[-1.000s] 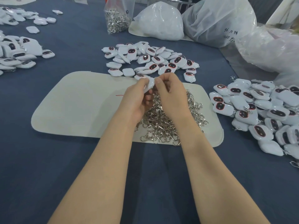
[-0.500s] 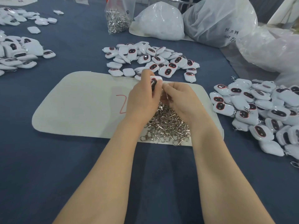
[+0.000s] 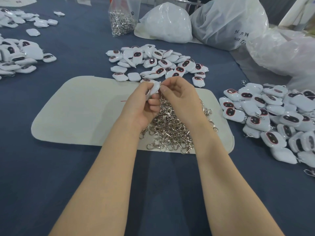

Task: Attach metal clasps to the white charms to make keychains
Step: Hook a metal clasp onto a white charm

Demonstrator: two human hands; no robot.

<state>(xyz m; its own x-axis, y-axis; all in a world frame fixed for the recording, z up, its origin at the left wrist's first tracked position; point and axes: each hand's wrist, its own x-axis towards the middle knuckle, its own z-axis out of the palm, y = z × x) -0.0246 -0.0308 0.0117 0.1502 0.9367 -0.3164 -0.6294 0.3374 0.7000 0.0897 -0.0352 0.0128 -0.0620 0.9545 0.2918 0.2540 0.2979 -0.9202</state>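
Two hands meet mid-frame: we note the left hand (image 3: 141,106) gripping a white charm (image 3: 155,88), right hand (image 3: 179,93) pinching its top corner. Clasps (image 3: 170,132) lie heaped below.

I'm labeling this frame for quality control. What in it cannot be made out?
Head view:
clasp: mostly covered by the right hand; hooked or not, unclear.
charm face: wrapped by the left hand.
writing on the plastic bag: too small.
red mark on the mat: behind the left hand.
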